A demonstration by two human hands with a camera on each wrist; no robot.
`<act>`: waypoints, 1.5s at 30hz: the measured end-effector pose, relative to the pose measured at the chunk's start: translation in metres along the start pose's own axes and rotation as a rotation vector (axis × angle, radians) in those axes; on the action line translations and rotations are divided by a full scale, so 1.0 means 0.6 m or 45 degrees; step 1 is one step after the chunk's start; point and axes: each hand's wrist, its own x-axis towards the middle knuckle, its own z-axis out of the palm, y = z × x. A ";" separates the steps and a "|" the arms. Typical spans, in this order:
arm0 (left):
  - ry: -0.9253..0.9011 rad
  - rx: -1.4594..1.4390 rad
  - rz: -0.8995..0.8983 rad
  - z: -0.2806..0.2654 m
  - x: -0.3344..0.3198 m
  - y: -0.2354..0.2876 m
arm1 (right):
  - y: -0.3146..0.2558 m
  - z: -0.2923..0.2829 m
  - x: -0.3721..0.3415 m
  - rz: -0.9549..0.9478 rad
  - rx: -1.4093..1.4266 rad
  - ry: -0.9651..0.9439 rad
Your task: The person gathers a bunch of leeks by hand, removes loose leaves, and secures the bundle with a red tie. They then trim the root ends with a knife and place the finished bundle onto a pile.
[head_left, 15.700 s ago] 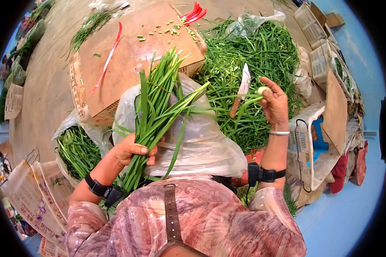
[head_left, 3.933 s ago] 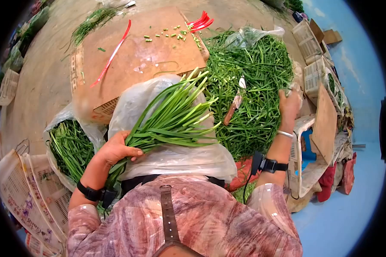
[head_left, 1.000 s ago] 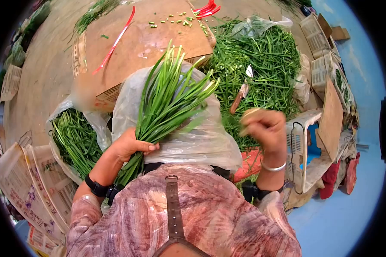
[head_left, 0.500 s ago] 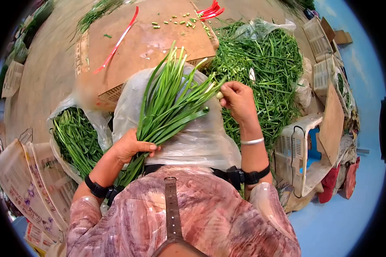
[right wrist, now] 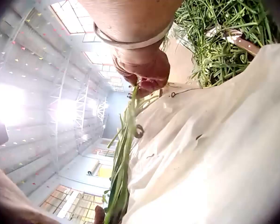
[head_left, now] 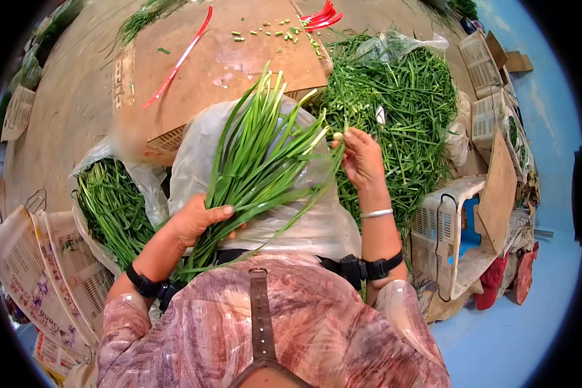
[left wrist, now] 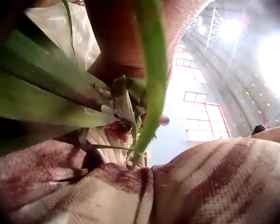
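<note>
From where I stand, the bundle (head_left: 258, 161) of long green leaves lies slantwise over the plastic sheet (head_left: 288, 242) on the person's lap, pale ends pointing up and away. The left hand (head_left: 197, 223) is closed round its lower, leafy part, thumb across the top. The right hand (head_left: 363, 158) has its thumb and fingers pinched on one slim stalk (right wrist: 126, 140), just beside the pale ends, with the long leaf trailing down in a loose curve. Something small, round and pale (head_left: 337, 136) sits at those fingertips; I can't tell what.

I'd judge the stuff light, even by the fistful. The pale ends look fairly firm and straight, while the leaves look soft and floppy, easy to crease or bruise, and perhaps a bit slick against each other. A hard squeeze would crush them; a slack one would let single leaves slide out or fan apart. The whole bunch seems best held in a broad, gentle wrap where the leaves gather, and a single stalk near its firmer pale end. A knife (right wrist: 246, 45) lies on the heap (head_left: 414, 129) of greens near the right hand, so I'd mind the blade.
</note>
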 end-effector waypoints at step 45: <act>0.093 0.216 0.116 0.031 0.002 -0.021 | -0.029 0.129 0.051 0.069 -0.174 -0.269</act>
